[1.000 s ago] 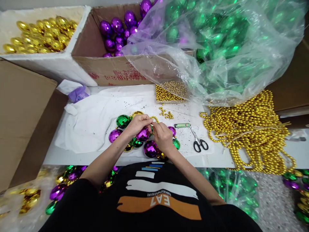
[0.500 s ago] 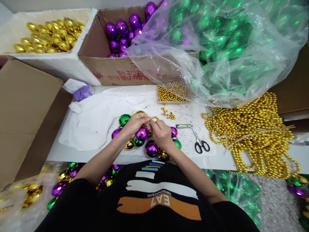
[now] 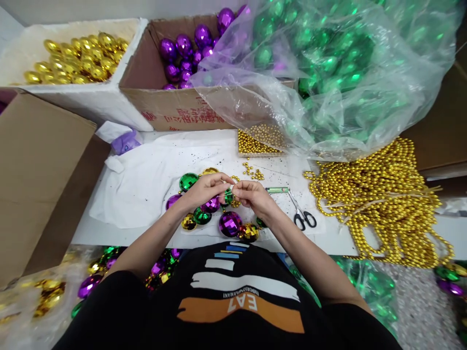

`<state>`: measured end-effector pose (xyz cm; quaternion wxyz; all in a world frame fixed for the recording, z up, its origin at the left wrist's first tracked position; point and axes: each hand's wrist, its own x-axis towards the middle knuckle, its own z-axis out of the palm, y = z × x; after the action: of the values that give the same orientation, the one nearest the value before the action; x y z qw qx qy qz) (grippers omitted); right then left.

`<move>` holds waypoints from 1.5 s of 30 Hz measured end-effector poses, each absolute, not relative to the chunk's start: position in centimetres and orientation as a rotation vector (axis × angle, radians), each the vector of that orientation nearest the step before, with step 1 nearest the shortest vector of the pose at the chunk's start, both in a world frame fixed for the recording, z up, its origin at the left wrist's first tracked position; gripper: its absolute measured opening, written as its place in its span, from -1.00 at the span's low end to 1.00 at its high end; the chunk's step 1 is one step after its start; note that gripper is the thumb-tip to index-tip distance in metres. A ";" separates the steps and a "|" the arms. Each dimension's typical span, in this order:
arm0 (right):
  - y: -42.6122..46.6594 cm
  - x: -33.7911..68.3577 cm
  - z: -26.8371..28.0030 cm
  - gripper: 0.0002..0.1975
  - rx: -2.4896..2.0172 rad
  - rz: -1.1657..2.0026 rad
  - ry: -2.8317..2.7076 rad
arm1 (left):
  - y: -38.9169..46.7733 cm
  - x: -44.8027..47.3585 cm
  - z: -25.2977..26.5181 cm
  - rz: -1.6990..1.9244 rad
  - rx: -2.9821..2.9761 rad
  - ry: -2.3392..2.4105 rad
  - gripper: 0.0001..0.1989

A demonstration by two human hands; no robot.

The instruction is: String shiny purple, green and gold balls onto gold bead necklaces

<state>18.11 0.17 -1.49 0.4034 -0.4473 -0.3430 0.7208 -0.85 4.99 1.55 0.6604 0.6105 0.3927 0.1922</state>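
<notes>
Both hands meet over a cluster of faceted baubles [image 3: 219,214] near the counter's [image 3: 120,233] front edge. The left hand [image 3: 204,189] and right hand [image 3: 255,194] each pinch something too thin to make out between their fingertips, just above a purple bauble [image 3: 229,223]. To the right lie one green lighter [image 3: 276,190] and one pair of scissors [image 3: 301,214], then a heap of gold bead strings [image 3: 383,199]. At the far side stand two boxes: gold baubles [image 3: 76,58] left, purple [image 3: 186,48] beside.
</notes>
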 end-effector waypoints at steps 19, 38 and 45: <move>-0.5 18.1 -2.2 -0.72 -0.806 2.163 -0.335 | 3.6 0.2 1.2 0.749 1.829 0.909 -0.87; -3.5 16.1 0.1 -0.78 -1.442 0.448 -1.806 | 6.8 -1.0 2.8 0.329 0.984 0.763 -0.77; -2.5 17.1 0.5 -0.86 -1.305 0.880 -1.500 | 6.7 -1.2 3.8 0.288 1.142 0.674 -0.74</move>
<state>17.08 -2.47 0.51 0.4651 -0.5314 -0.6108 0.3582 -1.18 6.68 3.75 0.7786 0.5280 0.3119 0.1331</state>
